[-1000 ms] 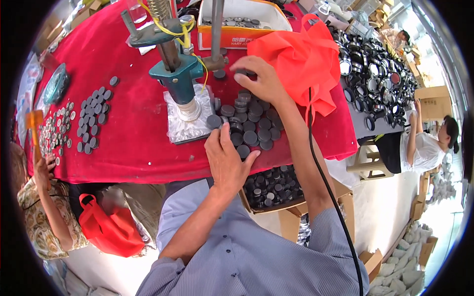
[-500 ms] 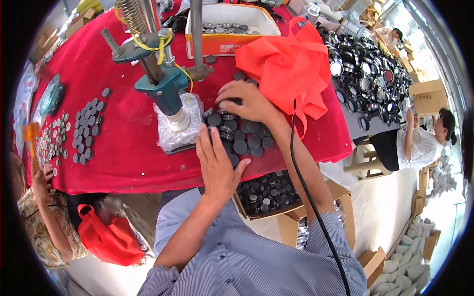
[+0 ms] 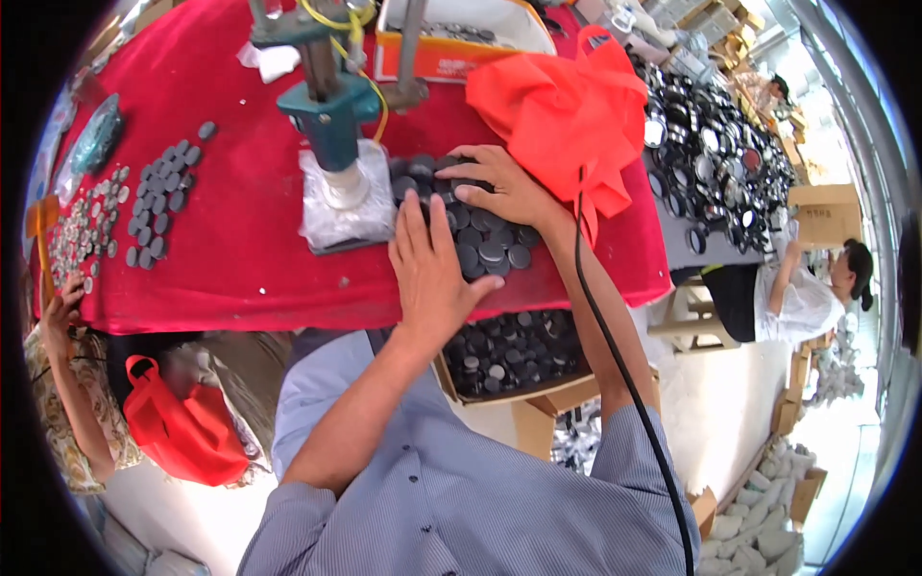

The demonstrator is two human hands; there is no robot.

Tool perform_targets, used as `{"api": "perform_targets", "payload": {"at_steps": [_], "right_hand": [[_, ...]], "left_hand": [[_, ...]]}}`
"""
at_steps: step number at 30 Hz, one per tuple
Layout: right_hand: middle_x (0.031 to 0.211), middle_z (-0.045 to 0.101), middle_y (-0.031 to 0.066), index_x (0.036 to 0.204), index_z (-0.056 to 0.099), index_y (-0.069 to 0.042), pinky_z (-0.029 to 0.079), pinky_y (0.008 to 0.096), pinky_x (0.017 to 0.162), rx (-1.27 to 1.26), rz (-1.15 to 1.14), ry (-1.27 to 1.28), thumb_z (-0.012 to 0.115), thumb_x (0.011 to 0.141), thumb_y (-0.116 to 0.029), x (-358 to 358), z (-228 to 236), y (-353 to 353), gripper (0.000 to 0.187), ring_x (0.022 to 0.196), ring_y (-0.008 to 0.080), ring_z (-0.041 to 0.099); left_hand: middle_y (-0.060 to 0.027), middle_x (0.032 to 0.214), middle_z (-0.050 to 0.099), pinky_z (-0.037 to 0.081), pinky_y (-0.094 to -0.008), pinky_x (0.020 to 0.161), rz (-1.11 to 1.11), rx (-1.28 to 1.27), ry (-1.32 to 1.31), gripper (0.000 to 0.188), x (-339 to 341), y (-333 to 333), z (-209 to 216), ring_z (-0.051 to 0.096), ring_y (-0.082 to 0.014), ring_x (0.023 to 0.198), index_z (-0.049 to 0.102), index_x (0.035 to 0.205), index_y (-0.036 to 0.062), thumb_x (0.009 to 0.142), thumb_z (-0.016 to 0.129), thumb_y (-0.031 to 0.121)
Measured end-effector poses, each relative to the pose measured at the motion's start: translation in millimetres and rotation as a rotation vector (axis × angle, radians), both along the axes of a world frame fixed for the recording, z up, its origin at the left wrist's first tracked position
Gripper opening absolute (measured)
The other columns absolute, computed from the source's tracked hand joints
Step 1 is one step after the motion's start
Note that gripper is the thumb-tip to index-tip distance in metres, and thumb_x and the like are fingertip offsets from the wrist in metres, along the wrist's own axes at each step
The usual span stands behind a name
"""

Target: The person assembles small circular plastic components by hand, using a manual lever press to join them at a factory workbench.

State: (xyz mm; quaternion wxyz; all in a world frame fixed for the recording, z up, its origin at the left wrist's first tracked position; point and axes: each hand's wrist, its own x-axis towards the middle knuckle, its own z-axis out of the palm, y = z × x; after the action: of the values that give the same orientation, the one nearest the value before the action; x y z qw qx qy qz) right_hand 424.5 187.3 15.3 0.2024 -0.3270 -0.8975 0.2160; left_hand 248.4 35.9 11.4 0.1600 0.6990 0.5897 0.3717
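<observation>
A pile of dark grey round caps [image 3: 492, 252] lies on the red cloth [image 3: 288, 288], to the right of a green hand press [image 3: 328, 125]. My left hand [image 3: 427, 283] rests at the pile's left side, fingers stretched out and thumb spread wide. Over the far part of the pile is my right hand [image 3: 514, 197], its fingers apart and slightly bent around caps. Nothing is plainly gripped in either hand. Beside the left fingertips, the press's ram stands on a base wrapped in clear plastic [image 3: 315, 216].
A red fabric bag [image 3: 567, 115] lies beyond my right hand; a black cable [image 3: 603, 350] crosses my right forearm. An orange-and-white box [image 3: 442, 65] stands at the back. Below the table edge is a carton of caps [image 3: 509, 360]. A co-worker's hand [image 3: 62, 307] is far left.
My right hand has lowered onto the pile and its fingers have spread. My left hand stays beside the caps. The whole view has shifted, with the table sitting higher in it.
</observation>
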Motion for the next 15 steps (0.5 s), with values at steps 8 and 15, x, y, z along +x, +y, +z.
{"api": "perform_targets", "payload": {"at_steps": [8, 15], "right_hand": [[0.131, 0.061, 0.0147, 0.124, 0.068, -0.005, 0.042, 0.0441, 0.109, -0.175, -0.176, 0.099, 0.07, 0.094, -0.025, 71.7, 11.2, -107.0, 0.037, 0.126, 0.0336, 0.055], [0.116, 0.068, 0.0152, 0.113, 0.071, 0.0, 0.05, 0.0397, 0.098, -0.225, -0.467, 0.287, 0.072, 0.089, -0.013, 95.7, 22.9, -189.9, 0.027, 0.112, 0.033, 0.065]], "left_hand": [[-0.0221, 0.157, 0.034, 0.038, -0.0524, 0.113, -0.319, 0.088, -0.035, 0.118, 42.3, -20.1, -7.6, 0.043, -0.0441, 0.137, 0.041, 0.149, 0.0, 0.053, 0.099, 0.038], [-0.0234, 0.155, 0.036, 0.041, -0.0519, 0.112, -0.533, 0.098, -0.172, 0.097, 72.8, -48.0, -16.7, 0.046, -0.044, 0.135, 0.045, 0.146, 0.0011, 0.065, 0.094, 0.021]]}}
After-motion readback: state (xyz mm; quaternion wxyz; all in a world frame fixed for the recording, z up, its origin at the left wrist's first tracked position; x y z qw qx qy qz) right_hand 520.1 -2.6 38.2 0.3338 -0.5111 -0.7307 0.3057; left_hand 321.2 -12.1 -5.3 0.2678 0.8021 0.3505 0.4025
